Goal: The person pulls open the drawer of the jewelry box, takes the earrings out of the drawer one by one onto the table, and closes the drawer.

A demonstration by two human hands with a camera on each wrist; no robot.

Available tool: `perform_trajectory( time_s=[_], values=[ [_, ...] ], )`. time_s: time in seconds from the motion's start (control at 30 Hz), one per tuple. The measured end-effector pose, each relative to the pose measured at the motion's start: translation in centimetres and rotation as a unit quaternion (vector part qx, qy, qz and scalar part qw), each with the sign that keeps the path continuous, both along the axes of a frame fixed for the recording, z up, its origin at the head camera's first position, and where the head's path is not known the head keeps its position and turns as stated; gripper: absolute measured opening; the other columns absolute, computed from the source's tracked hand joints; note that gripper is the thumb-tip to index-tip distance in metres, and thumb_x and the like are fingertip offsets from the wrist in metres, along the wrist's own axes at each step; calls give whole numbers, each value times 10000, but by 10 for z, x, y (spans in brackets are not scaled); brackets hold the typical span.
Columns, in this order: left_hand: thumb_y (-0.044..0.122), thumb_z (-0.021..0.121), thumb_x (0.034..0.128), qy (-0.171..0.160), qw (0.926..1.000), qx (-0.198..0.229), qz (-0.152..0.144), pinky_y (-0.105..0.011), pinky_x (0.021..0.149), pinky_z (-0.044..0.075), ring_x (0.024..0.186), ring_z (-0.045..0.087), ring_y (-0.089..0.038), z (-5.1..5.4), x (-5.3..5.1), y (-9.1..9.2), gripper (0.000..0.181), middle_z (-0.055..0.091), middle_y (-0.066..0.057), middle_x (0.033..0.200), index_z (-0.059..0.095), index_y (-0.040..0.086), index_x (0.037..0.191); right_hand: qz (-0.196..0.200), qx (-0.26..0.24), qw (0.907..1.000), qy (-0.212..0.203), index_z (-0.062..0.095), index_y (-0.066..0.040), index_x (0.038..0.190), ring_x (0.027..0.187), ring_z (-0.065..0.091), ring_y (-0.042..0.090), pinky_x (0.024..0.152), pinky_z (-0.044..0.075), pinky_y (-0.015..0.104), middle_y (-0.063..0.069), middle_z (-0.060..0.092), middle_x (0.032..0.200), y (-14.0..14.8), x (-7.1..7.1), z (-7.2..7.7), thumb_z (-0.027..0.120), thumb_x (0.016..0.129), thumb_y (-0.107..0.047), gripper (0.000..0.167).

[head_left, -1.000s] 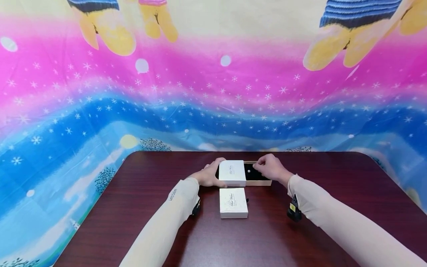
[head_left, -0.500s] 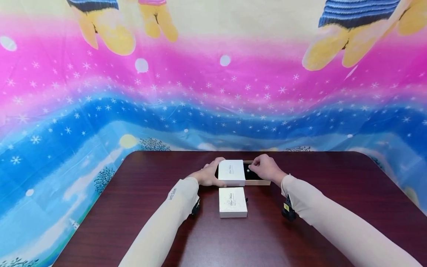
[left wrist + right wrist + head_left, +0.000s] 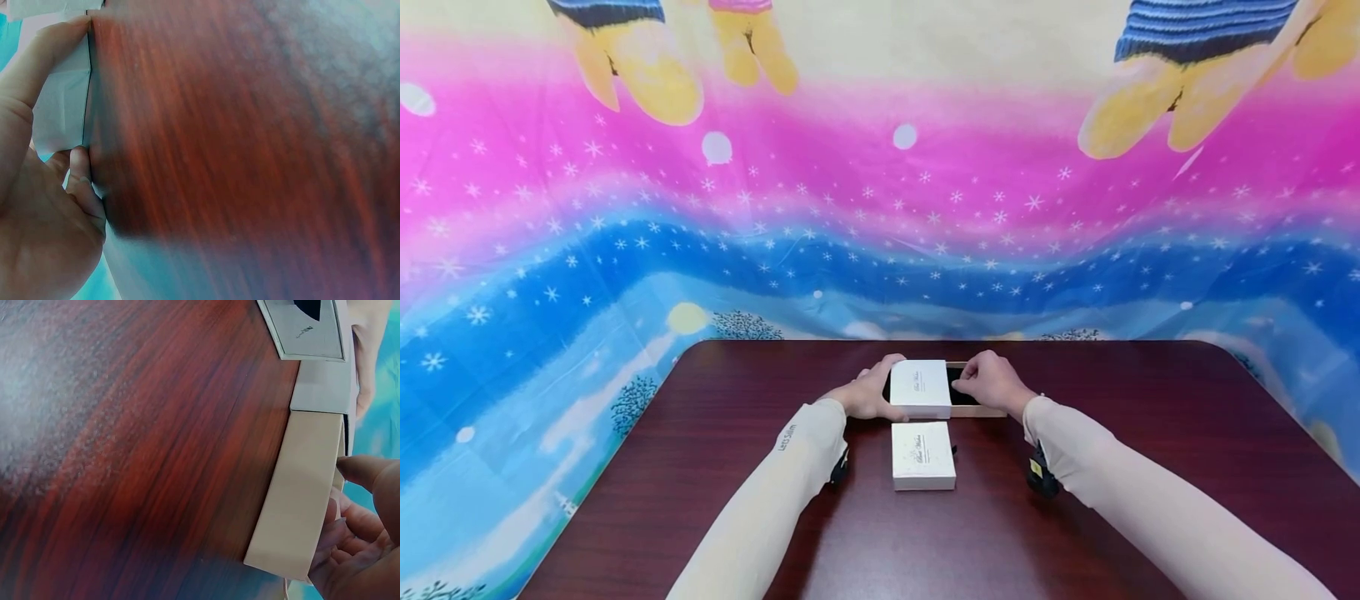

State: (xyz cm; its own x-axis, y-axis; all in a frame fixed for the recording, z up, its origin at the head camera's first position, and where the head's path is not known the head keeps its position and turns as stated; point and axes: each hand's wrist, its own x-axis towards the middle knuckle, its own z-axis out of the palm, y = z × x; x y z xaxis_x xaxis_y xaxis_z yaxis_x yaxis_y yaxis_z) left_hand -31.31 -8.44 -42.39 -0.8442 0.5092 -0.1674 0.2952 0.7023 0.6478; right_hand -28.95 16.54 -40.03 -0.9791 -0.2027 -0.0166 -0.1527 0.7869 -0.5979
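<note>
A white box sleeve (image 3: 919,387) lies near the back of the table, with its drawer (image 3: 979,410) pulled out to the right. My left hand (image 3: 871,392) grips the sleeve's left end, the thumb along the near side in the left wrist view. My right hand (image 3: 992,382) is over the drawer, its fingers bent down to the black insert (image 3: 958,400). In the right wrist view, the thumb reaches past the tan drawer wall (image 3: 297,494); its tip and what it touches inside are hidden. Whether these fingers pinch anything does not show.
A second, smaller white box (image 3: 922,456) with printed lettering sits just in front of the first, a bit of black at its right side. Both rest on a dark red-brown table (image 3: 745,483). Behind the table hangs a colourful printed cloth (image 3: 880,200).
My right hand has moved left and slightly down over the drawer. A small pearl-like bead, visible on the black insert before, is now hidden behind its fingers. My left hand stays put.
</note>
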Motion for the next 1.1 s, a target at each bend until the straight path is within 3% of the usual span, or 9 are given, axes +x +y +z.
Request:
perform_trajectory(
  time_s=[0.8, 1.1],
  values=[
    [313, 859, 786, 78, 9999, -71, -10, -502, 1124, 324, 1296, 390, -332, 0, -1, 1, 1020, 439, -116, 1490, 218, 199, 1572, -173, 367, 9991, 137, 699, -47, 696, 580, 506, 142, 719, 459, 325, -14, 572, 583, -5, -4, -1, 701, 878, -103, 191],
    [314, 857, 791, 42, 10000, -71, 16, -505, 1123, 330, 1306, 385, -334, -1, -1, 1, 1021, 433, -118, 1500, 213, 210, 1577, -136, 306, 9993, 138, 707, -4, 720, 540, 460, 134, 723, 450, 336, -27, 522, 550, -4, -2, 1, 669, 893, -99, 201]
  ],
)
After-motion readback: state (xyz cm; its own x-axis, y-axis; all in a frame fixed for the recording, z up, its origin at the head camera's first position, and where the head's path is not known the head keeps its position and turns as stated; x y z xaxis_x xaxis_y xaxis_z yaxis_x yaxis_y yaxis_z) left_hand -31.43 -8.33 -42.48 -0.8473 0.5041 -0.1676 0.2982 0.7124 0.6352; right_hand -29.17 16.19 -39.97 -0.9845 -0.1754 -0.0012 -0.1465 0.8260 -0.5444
